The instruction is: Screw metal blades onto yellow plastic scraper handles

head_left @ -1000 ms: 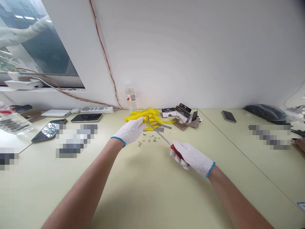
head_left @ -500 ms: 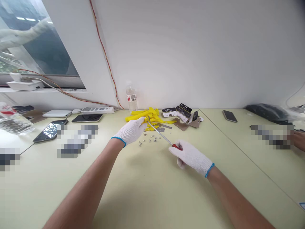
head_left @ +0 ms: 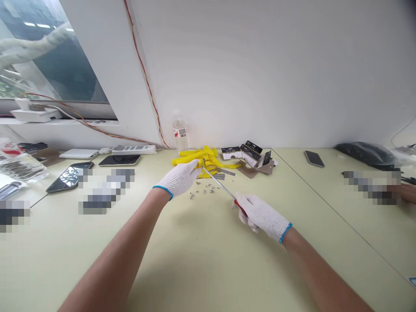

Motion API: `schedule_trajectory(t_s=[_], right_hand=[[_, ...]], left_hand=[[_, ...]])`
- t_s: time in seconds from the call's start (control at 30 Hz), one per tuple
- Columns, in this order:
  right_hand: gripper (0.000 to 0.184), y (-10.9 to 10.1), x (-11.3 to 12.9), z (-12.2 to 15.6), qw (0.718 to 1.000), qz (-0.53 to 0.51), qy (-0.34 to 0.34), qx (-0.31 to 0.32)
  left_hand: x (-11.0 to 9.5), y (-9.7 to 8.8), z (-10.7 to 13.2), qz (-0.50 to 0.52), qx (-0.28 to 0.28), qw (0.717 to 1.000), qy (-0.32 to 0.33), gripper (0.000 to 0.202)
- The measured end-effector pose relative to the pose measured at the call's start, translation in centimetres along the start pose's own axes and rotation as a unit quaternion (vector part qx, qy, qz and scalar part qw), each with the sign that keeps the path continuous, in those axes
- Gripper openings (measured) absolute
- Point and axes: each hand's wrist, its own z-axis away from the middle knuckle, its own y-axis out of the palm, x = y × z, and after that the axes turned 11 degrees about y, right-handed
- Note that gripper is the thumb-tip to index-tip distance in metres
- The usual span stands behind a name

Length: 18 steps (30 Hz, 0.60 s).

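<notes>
Both my hands wear white knit gloves. My right hand (head_left: 258,212) is closed round the red handle of a screwdriver (head_left: 218,183), whose long metal shaft points up and left. The shaft's tip meets a small metal piece (head_left: 203,163) pinched in the fingers of my left hand (head_left: 178,178). Just behind my left hand lies a heap of yellow plastic parts (head_left: 204,156). Several small silver screws (head_left: 204,190) are scattered on the table (head_left: 201,255) under the shaft. Flat grey metal plates (head_left: 222,174) lie beside the yellow heap.
A water bottle (head_left: 180,132) stands at the wall. Small black-and-white boxes (head_left: 248,152) lie right of the yellow parts. Phones (head_left: 118,160) and a white power strip (head_left: 133,150) sit at the left, another phone (head_left: 313,158) at the right. Another person's hand (head_left: 406,193) shows at the right edge.
My right hand has shifted its grip on the screwdriver handle, so the handle turned a little. My left hand has stayed in place. The other person's hand at the right edge moved leftward.
</notes>
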Motion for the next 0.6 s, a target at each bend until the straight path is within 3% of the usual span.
schedule_trajectory(t_s=[0.17,0.3,0.47,0.6], right_hand=[[0.052,2.4,1.2,-1.0,0.998,0.017,0.049,0.047],[0.051,2.1,1.3,-0.7,0.998,0.033,0.053,0.02],[0.054,1.8,1.2,-0.4,0.996,0.004,0.039,0.075],[0.051,1.8,0.6,-1.3,0.998,0.045,0.037,0.028]], left_hand=[[0.1,0.0,0.0,0.004,0.004,1.0,-0.008,0.016],[0.2,0.0,0.0,0.019,-0.003,1.0,-0.02,0.017],[-0.1,-0.2,0.1,0.018,-0.001,1.0,-0.014,0.014],[-0.3,-0.3,0.1,0.009,0.006,1.0,-0.017,0.015]])
